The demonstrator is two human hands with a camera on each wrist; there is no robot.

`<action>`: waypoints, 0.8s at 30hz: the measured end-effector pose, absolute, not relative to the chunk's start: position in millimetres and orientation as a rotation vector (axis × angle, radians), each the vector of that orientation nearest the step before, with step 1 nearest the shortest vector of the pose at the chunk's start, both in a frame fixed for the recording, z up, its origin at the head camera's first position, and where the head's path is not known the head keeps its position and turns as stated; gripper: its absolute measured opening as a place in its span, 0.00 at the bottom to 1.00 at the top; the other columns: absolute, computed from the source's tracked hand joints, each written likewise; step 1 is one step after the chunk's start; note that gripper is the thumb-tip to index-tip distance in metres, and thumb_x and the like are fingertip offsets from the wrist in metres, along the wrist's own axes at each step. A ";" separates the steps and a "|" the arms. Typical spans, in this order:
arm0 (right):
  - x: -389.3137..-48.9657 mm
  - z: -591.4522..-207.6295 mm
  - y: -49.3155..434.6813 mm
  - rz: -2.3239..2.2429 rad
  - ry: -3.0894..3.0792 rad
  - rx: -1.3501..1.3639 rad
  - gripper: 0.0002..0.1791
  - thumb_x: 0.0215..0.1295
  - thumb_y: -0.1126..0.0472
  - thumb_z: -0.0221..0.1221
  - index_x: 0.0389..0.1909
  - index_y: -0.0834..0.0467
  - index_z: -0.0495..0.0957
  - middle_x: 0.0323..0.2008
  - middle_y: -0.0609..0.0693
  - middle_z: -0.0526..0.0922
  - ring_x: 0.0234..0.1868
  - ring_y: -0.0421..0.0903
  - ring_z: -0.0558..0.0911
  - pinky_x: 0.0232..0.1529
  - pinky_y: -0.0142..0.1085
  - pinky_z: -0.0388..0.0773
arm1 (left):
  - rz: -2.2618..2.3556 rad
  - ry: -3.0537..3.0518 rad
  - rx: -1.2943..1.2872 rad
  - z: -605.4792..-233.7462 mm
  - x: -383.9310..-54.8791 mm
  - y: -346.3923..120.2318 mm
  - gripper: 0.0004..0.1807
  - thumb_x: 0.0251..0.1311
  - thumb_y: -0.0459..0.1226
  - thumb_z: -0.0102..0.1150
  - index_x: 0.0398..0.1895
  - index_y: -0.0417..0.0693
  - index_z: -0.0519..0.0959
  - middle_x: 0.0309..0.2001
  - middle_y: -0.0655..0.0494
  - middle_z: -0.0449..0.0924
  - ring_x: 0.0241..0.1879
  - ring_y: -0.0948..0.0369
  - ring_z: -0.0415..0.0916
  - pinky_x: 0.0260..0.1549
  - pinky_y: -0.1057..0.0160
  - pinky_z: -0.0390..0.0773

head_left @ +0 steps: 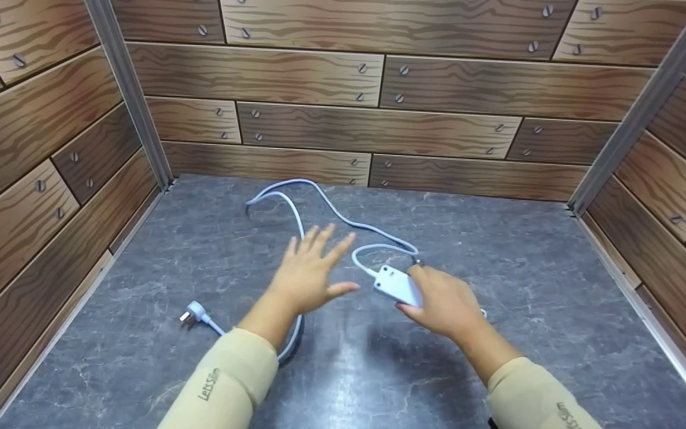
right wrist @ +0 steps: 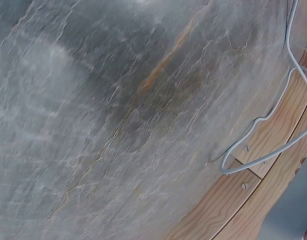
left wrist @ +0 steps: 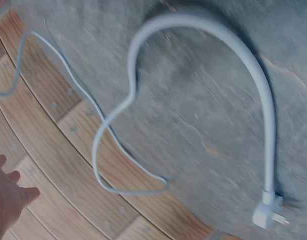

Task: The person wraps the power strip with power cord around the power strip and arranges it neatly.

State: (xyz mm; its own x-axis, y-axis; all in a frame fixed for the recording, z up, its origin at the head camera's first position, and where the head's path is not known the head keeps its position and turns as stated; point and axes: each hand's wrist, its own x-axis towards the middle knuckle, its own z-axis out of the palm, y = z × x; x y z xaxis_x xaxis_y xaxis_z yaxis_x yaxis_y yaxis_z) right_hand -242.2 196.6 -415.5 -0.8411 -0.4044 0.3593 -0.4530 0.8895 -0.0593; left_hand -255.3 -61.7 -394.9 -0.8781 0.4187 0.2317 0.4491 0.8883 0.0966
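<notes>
My right hand (head_left: 447, 298) grips a light blue power strip (head_left: 399, 286), fingers over its far side and thumb along the near edge. The strip's other end is mostly hidden by the hand. From its visible end a pale blue cord (head_left: 373, 227) loops toward the back, then runs left and forward. My left hand (head_left: 307, 271) is spread above the cord, fingers apart and holding nothing. At the cord's end, a plug (head_left: 196, 311) with metal pins lies left of my left forearm. In the right wrist view, part of the strip (right wrist: 288, 200) appears at the lower right.
A grey marbled surface (head_left: 527, 268) lies under everything. Wood-patterned panels (head_left: 295, 77) enclose it at the back and both sides, with metal posts (head_left: 617, 113) at the back corners. Cord loops (left wrist: 268, 125) lie on the surface near my left forearm.
</notes>
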 end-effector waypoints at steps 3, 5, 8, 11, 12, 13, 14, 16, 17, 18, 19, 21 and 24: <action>-239.5 -414.9 191.5 0.176 -2.705 0.679 0.26 0.44 0.40 0.64 0.39 0.52 0.70 0.28 0.45 0.75 0.25 0.43 0.72 0.22 0.37 0.69 | -0.192 -2.806 -0.761 -395.8 -249.7 -51.0 0.47 0.47 0.73 0.36 0.71 0.69 0.45 0.71 0.52 0.45 0.69 0.47 0.43 0.61 0.39 0.47; -237.7 -413.9 187.9 0.161 -2.703 0.702 0.26 0.45 0.40 0.64 0.39 0.52 0.70 0.30 0.45 0.76 0.26 0.43 0.73 0.23 0.38 0.70 | -0.181 -2.788 -0.810 -397.0 -246.7 -44.8 0.49 0.45 0.74 0.38 0.71 0.68 0.46 0.71 0.52 0.47 0.69 0.47 0.43 0.61 0.39 0.48; -235.5 -412.8 182.6 0.115 -2.698 0.734 0.26 0.46 0.39 0.63 0.40 0.52 0.70 0.31 0.46 0.77 0.28 0.44 0.75 0.24 0.39 0.72 | -0.158 -2.781 -0.858 -399.4 -243.7 -37.3 0.50 0.42 0.73 0.44 0.70 0.68 0.49 0.70 0.53 0.49 0.68 0.48 0.45 0.61 0.40 0.50; -233.1 -411.6 178.6 0.068 -2.677 0.764 0.26 0.46 0.39 0.62 0.40 0.51 0.71 0.31 0.46 0.76 0.29 0.45 0.76 0.24 0.40 0.72 | -0.137 -2.780 -0.882 -402.2 -242.3 -31.9 0.51 0.40 0.71 0.52 0.70 0.68 0.51 0.69 0.54 0.51 0.68 0.49 0.45 0.62 0.42 0.51; -232.3 -411.4 177.5 0.055 -2.664 0.777 0.26 0.46 0.39 0.62 0.40 0.52 0.71 0.30 0.46 0.76 0.29 0.45 0.76 0.24 0.40 0.72 | -0.130 -2.779 -0.886 -402.9 -242.0 -30.6 0.50 0.40 0.69 0.54 0.69 0.68 0.52 0.69 0.54 0.52 0.68 0.49 0.46 0.62 0.42 0.51; -231.6 -411.2 176.6 0.044 -2.650 0.792 0.26 0.46 0.39 0.62 0.40 0.51 0.71 0.30 0.46 0.76 0.29 0.46 0.76 0.24 0.40 0.72 | -0.124 -2.775 -0.890 -403.9 -241.9 -29.5 0.49 0.40 0.68 0.56 0.68 0.68 0.54 0.69 0.55 0.53 0.68 0.50 0.46 0.62 0.43 0.50; -231.0 -411.2 175.8 0.038 -2.632 0.811 0.26 0.46 0.39 0.63 0.39 0.52 0.71 0.30 0.46 0.76 0.28 0.46 0.76 0.23 0.40 0.72 | -0.126 -2.770 -0.894 -404.4 -241.7 -28.6 0.47 0.41 0.66 0.58 0.67 0.67 0.57 0.68 0.56 0.55 0.68 0.51 0.48 0.63 0.44 0.51; -230.0 -411.0 174.7 0.030 -2.598 0.845 0.26 0.46 0.39 0.63 0.40 0.52 0.71 0.29 0.46 0.75 0.28 0.46 0.75 0.23 0.40 0.72 | -0.128 -2.755 -0.912 -405.4 -241.6 -27.2 0.41 0.43 0.63 0.60 0.64 0.65 0.63 0.65 0.58 0.61 0.66 0.53 0.52 0.63 0.46 0.52; -229.7 -411.2 174.5 0.026 -2.583 0.857 0.26 0.45 0.39 0.63 0.40 0.53 0.71 0.29 0.46 0.75 0.27 0.46 0.75 0.23 0.40 0.72 | -0.131 -2.748 -0.925 -405.7 -241.5 -26.5 0.39 0.44 0.61 0.61 0.62 0.64 0.65 0.62 0.59 0.64 0.65 0.54 0.55 0.63 0.46 0.53; -229.6 -411.5 174.6 0.026 -2.572 0.865 0.27 0.45 0.39 0.63 0.40 0.53 0.71 0.29 0.46 0.75 0.27 0.46 0.75 0.23 0.40 0.72 | -0.136 -2.744 -0.939 -406.0 -241.4 -25.9 0.36 0.45 0.59 0.61 0.60 0.62 0.68 0.60 0.60 0.67 0.63 0.56 0.57 0.62 0.47 0.54; -229.5 -411.7 174.7 0.024 -2.565 0.871 0.27 0.45 0.39 0.63 0.41 0.53 0.71 0.29 0.46 0.75 0.27 0.46 0.75 0.23 0.40 0.72 | -0.139 -2.741 -0.952 -406.4 -241.3 -25.3 0.34 0.46 0.58 0.61 0.58 0.61 0.69 0.58 0.61 0.69 0.62 0.57 0.60 0.62 0.48 0.56; -229.5 -412.2 175.7 0.019 -2.558 0.874 0.28 0.45 0.39 0.64 0.42 0.53 0.72 0.30 0.46 0.76 0.27 0.46 0.75 0.23 0.41 0.72 | -0.135 -2.735 -0.978 -406.8 -241.4 -23.7 0.31 0.47 0.57 0.61 0.56 0.59 0.70 0.54 0.61 0.73 0.58 0.58 0.64 0.61 0.51 0.59; -229.8 -413.7 178.0 0.014 -2.564 0.876 0.30 0.43 0.40 0.65 0.45 0.53 0.72 0.32 0.47 0.77 0.29 0.46 0.76 0.24 0.41 0.73 | -0.123 -2.730 -0.994 -408.3 -241.9 -21.6 0.30 0.48 0.57 0.60 0.53 0.56 0.70 0.51 0.60 0.74 0.54 0.58 0.68 0.57 0.56 0.64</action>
State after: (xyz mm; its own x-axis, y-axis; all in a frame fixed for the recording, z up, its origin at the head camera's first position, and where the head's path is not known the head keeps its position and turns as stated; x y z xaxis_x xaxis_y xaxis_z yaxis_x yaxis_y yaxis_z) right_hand -229.8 178.0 -413.7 -0.7087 -0.5817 0.3992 -0.5859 0.8005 0.1263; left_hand -241.9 -21.6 -408.3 -0.7424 0.6232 0.2458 0.6428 0.7660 -0.0006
